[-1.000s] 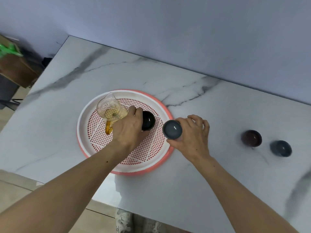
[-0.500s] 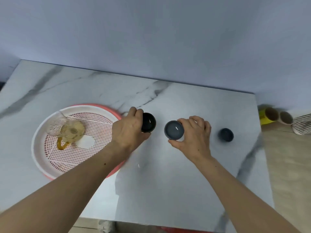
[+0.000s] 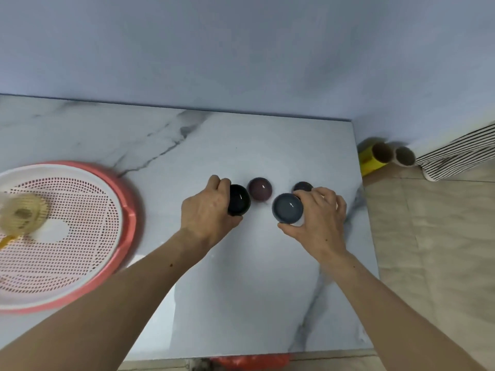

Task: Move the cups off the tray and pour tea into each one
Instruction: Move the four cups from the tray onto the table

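My left hand point(image 3: 207, 210) grips a black cup point(image 3: 239, 200) over the marble table, right of the tray. My right hand point(image 3: 320, 216) holds a grey-blue cup point(image 3: 287, 208) beside it. Behind them stand a purple cup point(image 3: 259, 189) and a dark cup point(image 3: 302, 187), the latter partly hidden by my right fingers. The round pink-rimmed tray point(image 3: 128, 210) with a perforated white insert lies at the left edge. A glass pitcher of yellow tea point(image 3: 20, 215) stands on it, blurred.
The table's right edge point(image 3: 361, 210) is close to my right hand; beyond it is tan floor with a yellow roll and cardboard tubes point(image 3: 385, 155) and striped fabric point(image 3: 455, 153). A blue-grey wall backs the table. Something red point(image 3: 249, 362) shows under the near edge.
Both hands carried their cups rightward, away from the tray, toward the purple and dark cups. The view swung right, so the tray now sits at the left edge.
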The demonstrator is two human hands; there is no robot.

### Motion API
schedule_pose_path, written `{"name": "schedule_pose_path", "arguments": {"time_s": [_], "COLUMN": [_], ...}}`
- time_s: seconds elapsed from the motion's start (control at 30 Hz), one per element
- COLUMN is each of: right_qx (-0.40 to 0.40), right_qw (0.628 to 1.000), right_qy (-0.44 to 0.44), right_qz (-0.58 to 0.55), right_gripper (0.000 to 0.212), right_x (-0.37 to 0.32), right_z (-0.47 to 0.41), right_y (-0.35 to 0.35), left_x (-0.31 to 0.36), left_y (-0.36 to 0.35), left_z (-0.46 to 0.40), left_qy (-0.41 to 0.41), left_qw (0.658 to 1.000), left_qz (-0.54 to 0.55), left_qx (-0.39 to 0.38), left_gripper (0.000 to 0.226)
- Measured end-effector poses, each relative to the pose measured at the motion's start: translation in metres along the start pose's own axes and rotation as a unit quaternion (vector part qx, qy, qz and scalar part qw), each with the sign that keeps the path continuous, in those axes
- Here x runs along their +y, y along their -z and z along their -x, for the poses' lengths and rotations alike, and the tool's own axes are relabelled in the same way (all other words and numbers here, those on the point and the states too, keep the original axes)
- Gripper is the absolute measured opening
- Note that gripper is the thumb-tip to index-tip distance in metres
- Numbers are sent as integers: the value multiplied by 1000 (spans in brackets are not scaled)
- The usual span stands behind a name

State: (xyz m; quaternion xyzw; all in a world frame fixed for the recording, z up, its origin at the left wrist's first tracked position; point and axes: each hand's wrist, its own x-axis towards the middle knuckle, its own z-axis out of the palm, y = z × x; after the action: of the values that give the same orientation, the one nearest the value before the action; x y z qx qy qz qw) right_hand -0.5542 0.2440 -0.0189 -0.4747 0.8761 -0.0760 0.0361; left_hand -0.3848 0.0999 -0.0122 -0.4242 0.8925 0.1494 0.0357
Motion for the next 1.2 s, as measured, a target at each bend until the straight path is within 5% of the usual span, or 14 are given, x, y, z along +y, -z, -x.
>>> {"name": "schedule_pose_path", "arguments": {"time_s": [0.57, 1.2], "right_qx": [-12, -59], "right_qw": [998, 995], "right_qy": [-37, -49], "right_qz": [-46, -67], "right_gripper": [63, 87], "right_x": [73, 67], "right_z": [48, 54], "right_y": [-76, -57], "left_x": [35, 40], "left_y": [-110, -88], "left_z": [24, 35], "left_qy": [1, 11], "left_qw": [1000, 998], "left_qz": [-12, -50], "left_qx": [-13, -37], "left_gripper": [55, 60]}}
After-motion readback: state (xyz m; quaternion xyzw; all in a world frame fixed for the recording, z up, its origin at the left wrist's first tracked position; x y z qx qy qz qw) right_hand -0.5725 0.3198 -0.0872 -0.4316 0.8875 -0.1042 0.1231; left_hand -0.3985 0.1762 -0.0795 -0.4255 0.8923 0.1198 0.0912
